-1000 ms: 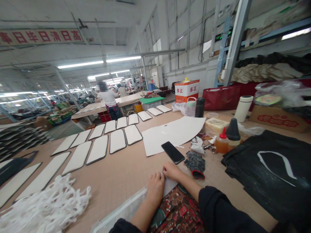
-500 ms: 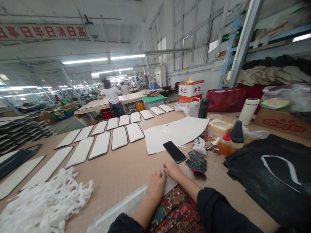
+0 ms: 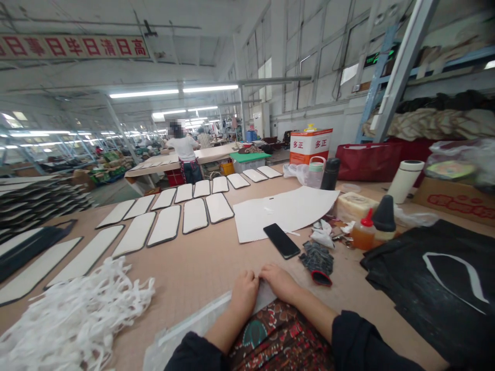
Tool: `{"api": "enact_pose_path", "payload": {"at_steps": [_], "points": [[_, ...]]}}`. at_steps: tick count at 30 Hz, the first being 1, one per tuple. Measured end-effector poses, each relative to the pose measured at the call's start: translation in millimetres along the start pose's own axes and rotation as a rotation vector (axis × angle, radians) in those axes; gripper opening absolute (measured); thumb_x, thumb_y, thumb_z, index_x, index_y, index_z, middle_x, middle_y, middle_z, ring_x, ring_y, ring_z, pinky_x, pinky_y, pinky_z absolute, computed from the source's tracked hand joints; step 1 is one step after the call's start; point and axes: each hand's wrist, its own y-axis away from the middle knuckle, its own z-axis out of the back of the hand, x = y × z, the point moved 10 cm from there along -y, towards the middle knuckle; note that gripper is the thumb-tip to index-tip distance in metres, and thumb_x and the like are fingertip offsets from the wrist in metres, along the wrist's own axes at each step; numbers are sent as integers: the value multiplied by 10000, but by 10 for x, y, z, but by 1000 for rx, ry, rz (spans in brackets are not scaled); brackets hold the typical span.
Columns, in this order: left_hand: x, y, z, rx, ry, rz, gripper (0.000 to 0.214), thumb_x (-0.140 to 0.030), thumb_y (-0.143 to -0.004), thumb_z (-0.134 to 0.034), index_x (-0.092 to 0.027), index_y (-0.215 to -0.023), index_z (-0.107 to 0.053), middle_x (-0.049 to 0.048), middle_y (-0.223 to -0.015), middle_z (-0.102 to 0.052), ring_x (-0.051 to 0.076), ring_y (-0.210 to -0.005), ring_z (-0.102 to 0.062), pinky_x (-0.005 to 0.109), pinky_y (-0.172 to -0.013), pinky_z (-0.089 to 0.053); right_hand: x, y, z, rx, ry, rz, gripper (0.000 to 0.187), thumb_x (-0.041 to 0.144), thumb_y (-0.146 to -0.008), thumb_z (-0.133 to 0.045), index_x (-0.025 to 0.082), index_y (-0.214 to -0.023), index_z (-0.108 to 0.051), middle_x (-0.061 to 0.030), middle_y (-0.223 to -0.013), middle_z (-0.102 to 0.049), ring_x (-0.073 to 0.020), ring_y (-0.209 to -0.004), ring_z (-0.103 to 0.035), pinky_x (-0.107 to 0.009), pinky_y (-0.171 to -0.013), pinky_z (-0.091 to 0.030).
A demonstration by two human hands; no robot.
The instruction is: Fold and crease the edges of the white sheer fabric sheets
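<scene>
My left hand (image 3: 245,292) and my right hand (image 3: 279,283) are close together at the near edge of the table, fingers curled in and fingertips almost meeting. What they pinch, if anything, is hidden by the fingers. A translucent plastic sheet (image 3: 189,325) lies under and beside them, with part of it showing between the wrists. Patterned brown and red cloth (image 3: 278,335) covers my lap below. Just beyond the hands, a black phone (image 3: 281,240) rests partly on a large white sheet (image 3: 286,211). Right of it lies a grey knitted glove (image 3: 317,262) with a red cuff.
White-topped, dark-edged panels (image 3: 164,225) lie in rows across the table. A heap of white strips (image 3: 85,314) sits at left. On the right are a red-capped glue bottle (image 3: 363,231), a white flask (image 3: 404,181) and black material (image 3: 429,283). A person (image 3: 185,149) stands at another table.
The view has turned slightly left, so things appear further right. My fingers have shifted a little; both hands stay together at the table edge.
</scene>
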Motion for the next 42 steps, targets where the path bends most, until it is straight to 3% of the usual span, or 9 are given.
{"api": "enact_pose_path", "payload": {"at_steps": [7,11,19,23,26,30,33,35,42], "points": [[138,383,57,59,-90,-140,198,-127,-866,-407,-147,-985,-563,78,-959,-556,198,-894,-488,319,-778,-413,225,120,-15,78,157,131,234,110,-828,-399,151,-956,-590,-102,-992,-582,-214,-966,-475,-299,-814,-382],[468,800,147,66,-148,-140,205,-130,-871,-395,-166,-998,-553,66,-946,-556,184,-866,-481,294,-761,-406,230,124,-23,119,129,117,245,94,-820,-398,154,-959,-591,-106,-1001,-580,-217,-966,-476,-300,-810,-381],[1253,1758,368,149,-98,37,252,-130,-873,-380,-210,-1046,-544,33,-999,-566,159,-898,-492,258,-798,-382,227,153,-65,152,98,112,318,53,-804,-368,167,-991,-598,-115,-1032,-584,-215,-996,-482,-308,-858,-365],[1409,2021,497,102,-133,46,204,-141,-867,-417,-209,-1006,-549,30,-964,-575,160,-886,-485,269,-811,-369,343,39,-101,270,259,64,337,14,-762,-365,131,-908,-645,-172,-957,-612,-255,-929,-538,-349,-795,-402],[1386,2061,554,30,-186,12,150,-152,-851,-460,-212,-935,-569,23,-901,-580,165,-865,-478,341,-918,-315,817,-162,-195,337,325,68,314,-3,-726,-379,108,-793,-665,-219,-911,-617,-281,-873,-566,-376,-735,-416],[1360,2085,572,-78,-285,31,126,-151,-843,-477,-204,-892,-580,8,-839,-577,169,-879,-472,425,-1047,-151,1961,-361,-575,347,208,292,342,21,-744,-392,187,-928,-627,-96,-960,-627,-198,-879,-570,-286,-733,-422],[1391,2186,560,-120,-308,61,144,-160,-858,-456,-198,-923,-580,0,-822,-580,165,-905,-471,418,-1067,-115,2585,-383,-845,291,103,450,271,86,-783,-401,161,-927,-618,-100,-947,-614,-210,-904,-548,-293,-741,-421],[1429,2291,559,-133,-282,71,156,-177,-872,-436,-200,-931,-579,2,-843,-588,164,-945,-467,414,-1069,-113,2730,-403,-954,257,107,481,245,130,-813,-396,139,-891,-628,-121,-933,-606,-234,-919,-532,-317,-743,-419],[1705,2560,555,-155,-87,248,187,-208,-882,-423,-237,-972,-585,6,-944,-611,179,-931,-487,375,-918,-308,2722,-584,-1116,271,39,429,254,153,-839,-398,187,-885,-645,-77,-904,-600,-193,-889,-529,-277,-732,-391]]}}
